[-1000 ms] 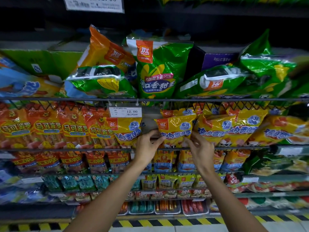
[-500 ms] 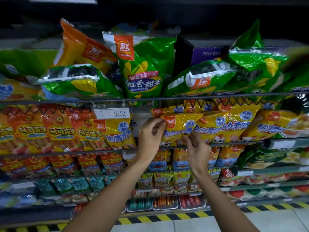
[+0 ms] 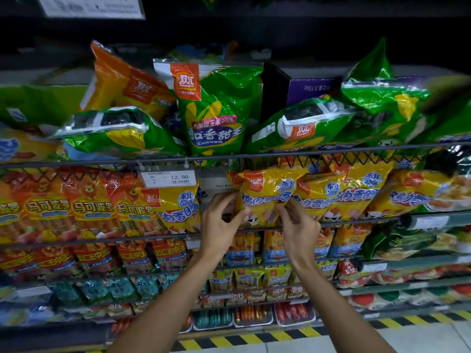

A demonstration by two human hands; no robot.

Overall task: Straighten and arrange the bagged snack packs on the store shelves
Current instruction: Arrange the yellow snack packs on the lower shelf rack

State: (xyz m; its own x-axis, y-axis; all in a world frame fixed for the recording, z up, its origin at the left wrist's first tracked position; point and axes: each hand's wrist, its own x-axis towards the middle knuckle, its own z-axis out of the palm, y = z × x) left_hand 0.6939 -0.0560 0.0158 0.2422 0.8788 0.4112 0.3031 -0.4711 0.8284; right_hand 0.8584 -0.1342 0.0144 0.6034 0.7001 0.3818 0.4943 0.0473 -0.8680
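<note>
A: We have both hands on one yellow snack pack (image 3: 265,197) at the middle of the frame, second shelf from the top. Our left hand (image 3: 220,225) grips its lower left edge, fingers curled round it, and our right hand (image 3: 299,225) pinches the lower right corner.

B: Why low down, do we think?

A: The pack's bottom sits behind the wire shelf rail (image 3: 356,221), so holding it there probably lets us square it up and seat it facing forward. It stands a little tilted against the next yellow packs (image 3: 354,192) to its right.

B: And to the left there is a gap?

A: Yes, between our pack and the lone yellow pack (image 3: 178,202) under the price tag (image 3: 169,177), with pale backing showing. We judge the row wants spreading into that space.

B: What crowds us?

A: The rail in front, and the upper wire shelf (image 3: 102,163) just above the pack's top, carrying slumped green corn bags (image 3: 214,115). The orange packs (image 3: 74,207) at the left of the frame stand tidy. Lower shelves (image 3: 382,263) hold smaller packs, too blurred to read
</note>
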